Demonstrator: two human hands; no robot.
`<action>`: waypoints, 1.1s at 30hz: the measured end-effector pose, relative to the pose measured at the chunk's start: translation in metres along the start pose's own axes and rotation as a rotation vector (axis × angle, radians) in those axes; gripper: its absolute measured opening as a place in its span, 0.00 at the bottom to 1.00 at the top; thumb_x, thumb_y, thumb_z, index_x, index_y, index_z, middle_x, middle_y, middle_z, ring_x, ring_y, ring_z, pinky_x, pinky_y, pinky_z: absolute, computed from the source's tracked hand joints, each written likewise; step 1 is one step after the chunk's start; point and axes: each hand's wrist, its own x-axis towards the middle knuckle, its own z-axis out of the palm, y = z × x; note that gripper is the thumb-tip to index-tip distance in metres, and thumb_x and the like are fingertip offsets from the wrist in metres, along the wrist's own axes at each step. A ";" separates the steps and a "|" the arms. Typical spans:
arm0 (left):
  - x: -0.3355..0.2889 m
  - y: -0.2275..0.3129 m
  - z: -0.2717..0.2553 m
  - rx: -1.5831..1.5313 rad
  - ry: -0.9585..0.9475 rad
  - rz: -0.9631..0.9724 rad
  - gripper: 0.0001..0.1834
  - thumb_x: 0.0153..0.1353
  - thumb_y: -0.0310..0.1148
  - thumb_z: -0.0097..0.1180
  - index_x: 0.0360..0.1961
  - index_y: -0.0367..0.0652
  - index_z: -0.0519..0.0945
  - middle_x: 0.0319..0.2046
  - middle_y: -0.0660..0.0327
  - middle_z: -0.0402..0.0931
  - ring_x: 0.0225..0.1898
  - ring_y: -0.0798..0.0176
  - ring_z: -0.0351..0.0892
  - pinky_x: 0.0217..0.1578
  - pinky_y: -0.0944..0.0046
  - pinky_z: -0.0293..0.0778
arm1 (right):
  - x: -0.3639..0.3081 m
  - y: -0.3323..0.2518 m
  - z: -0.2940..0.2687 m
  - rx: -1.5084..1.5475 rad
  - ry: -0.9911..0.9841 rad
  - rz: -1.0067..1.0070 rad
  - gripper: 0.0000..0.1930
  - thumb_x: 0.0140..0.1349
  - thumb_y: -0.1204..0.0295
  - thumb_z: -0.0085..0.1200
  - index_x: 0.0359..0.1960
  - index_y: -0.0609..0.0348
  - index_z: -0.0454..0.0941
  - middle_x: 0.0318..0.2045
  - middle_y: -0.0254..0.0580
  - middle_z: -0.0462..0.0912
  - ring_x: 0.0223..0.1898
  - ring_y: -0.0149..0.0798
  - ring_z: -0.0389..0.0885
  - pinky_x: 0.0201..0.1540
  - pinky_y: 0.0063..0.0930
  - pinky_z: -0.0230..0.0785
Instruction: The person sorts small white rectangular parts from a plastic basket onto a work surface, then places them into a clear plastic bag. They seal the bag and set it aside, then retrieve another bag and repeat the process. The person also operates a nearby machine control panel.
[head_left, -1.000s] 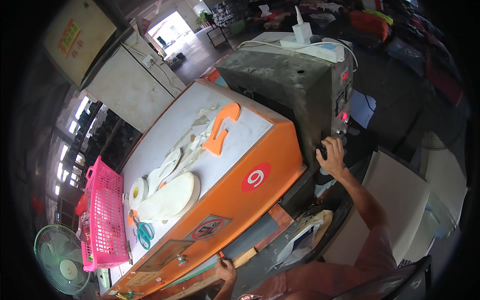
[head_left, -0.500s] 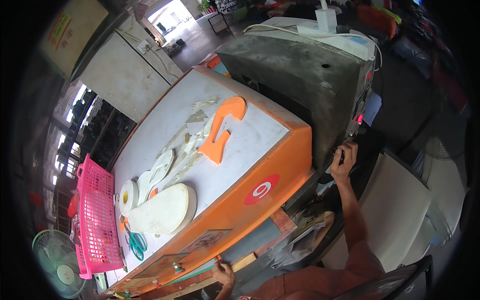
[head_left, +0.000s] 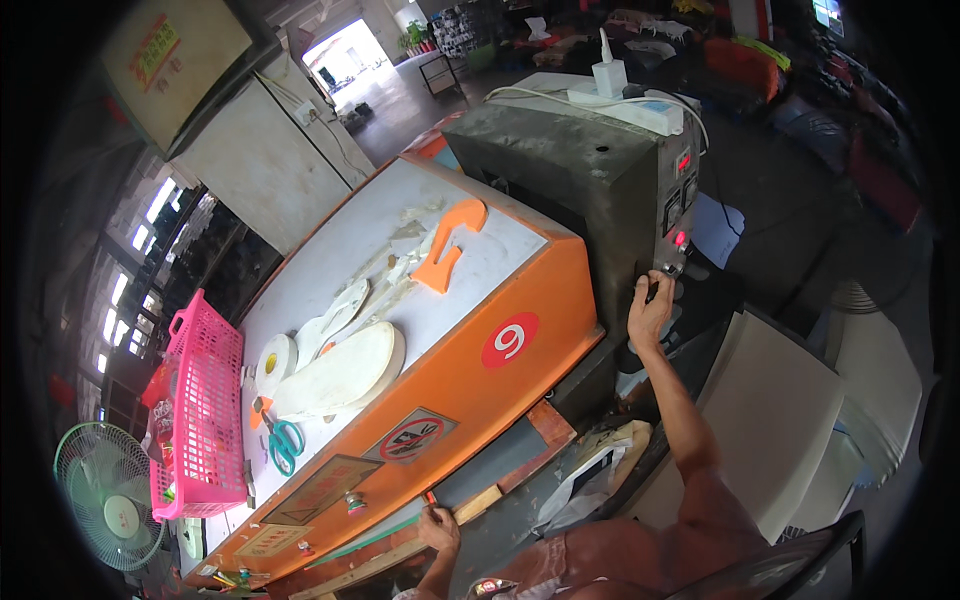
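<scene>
My right hand (head_left: 648, 315) reaches up to the lower corner of the dark metal control box (head_left: 570, 170), with its fingers curled round a small black knob (head_left: 652, 292). Below the front of the orange machine (head_left: 545, 330), my left hand (head_left: 438, 530) is closed at the edge of a wooden-framed tray (head_left: 550, 425). A small orange-red piece (head_left: 430, 497) sticks up by its fingers; what the hand grips is hidden. On the machine's white top lie an orange hook-shaped cutout (head_left: 447, 250), a thick white sole-shaped pad (head_left: 340, 375) and teal-handled scissors (head_left: 286, 447).
A pink basket (head_left: 205, 400) stands at the left end of the top, beside a roll of tape (head_left: 275, 362). A green fan (head_left: 115, 505) is at far left. A white power strip (head_left: 640, 112) with a cable rests on the control box. Pale panels (head_left: 770, 410) lean at right.
The view has shifted, so the machine and control box sit differently in the picture. Both hands stay in the same places, the right at the knob, the left at the tray edge.
</scene>
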 end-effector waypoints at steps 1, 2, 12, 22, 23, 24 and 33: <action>0.002 0.002 -0.001 0.029 -0.004 -0.013 0.08 0.61 0.32 0.54 0.31 0.38 0.81 0.27 0.43 0.80 0.33 0.36 0.79 0.36 0.42 0.72 | -0.001 0.002 -0.003 -0.058 -0.021 -0.061 0.12 0.68 0.71 0.57 0.48 0.64 0.74 0.44 0.52 0.76 0.49 0.57 0.75 0.53 0.48 0.68; 0.000 0.003 -0.002 -0.015 0.023 0.007 0.08 0.61 0.32 0.54 0.31 0.38 0.81 0.26 0.43 0.80 0.31 0.36 0.79 0.35 0.43 0.72 | -0.001 0.005 -0.006 -0.058 -0.030 -0.130 0.13 0.66 0.71 0.58 0.49 0.64 0.74 0.45 0.52 0.75 0.50 0.57 0.75 0.54 0.48 0.67; 0.001 -0.007 0.010 -0.016 0.065 0.010 0.10 0.59 0.34 0.55 0.30 0.38 0.81 0.23 0.46 0.78 0.27 0.39 0.78 0.33 0.45 0.73 | 0.001 0.025 -0.001 -0.016 -0.006 -0.316 0.11 0.61 0.74 0.60 0.42 0.64 0.75 0.44 0.53 0.75 0.46 0.58 0.76 0.50 0.48 0.70; 0.001 0.000 0.004 -0.034 0.023 -0.010 0.08 0.59 0.33 0.56 0.33 0.39 0.82 0.26 0.46 0.80 0.31 0.40 0.80 0.35 0.44 0.74 | 0.003 0.028 0.008 0.041 0.056 -0.299 0.05 0.65 0.74 0.54 0.37 0.64 0.75 0.38 0.52 0.76 0.40 0.58 0.77 0.43 0.49 0.70; 0.001 -0.001 0.004 0.001 0.021 -0.013 0.08 0.59 0.33 0.56 0.32 0.39 0.82 0.26 0.47 0.79 0.30 0.40 0.79 0.35 0.43 0.74 | 0.002 0.029 0.008 0.051 0.052 -0.283 0.05 0.66 0.74 0.53 0.37 0.64 0.75 0.37 0.52 0.75 0.40 0.57 0.77 0.43 0.48 0.70; 0.001 -0.002 0.005 -0.026 0.021 -0.008 0.08 0.59 0.33 0.56 0.32 0.40 0.82 0.25 0.48 0.79 0.30 0.40 0.79 0.34 0.43 0.73 | 0.001 0.029 0.009 0.060 0.049 -0.268 0.05 0.66 0.74 0.53 0.37 0.64 0.75 0.37 0.51 0.75 0.39 0.56 0.77 0.43 0.48 0.70; 0.000 -0.008 0.010 -0.033 0.048 0.011 0.10 0.60 0.35 0.55 0.32 0.40 0.82 0.26 0.45 0.79 0.30 0.39 0.79 0.35 0.45 0.74 | 0.002 0.009 0.009 0.140 0.084 -0.158 0.04 0.67 0.77 0.53 0.40 0.65 0.74 0.36 0.47 0.72 0.35 0.46 0.76 0.41 0.37 0.70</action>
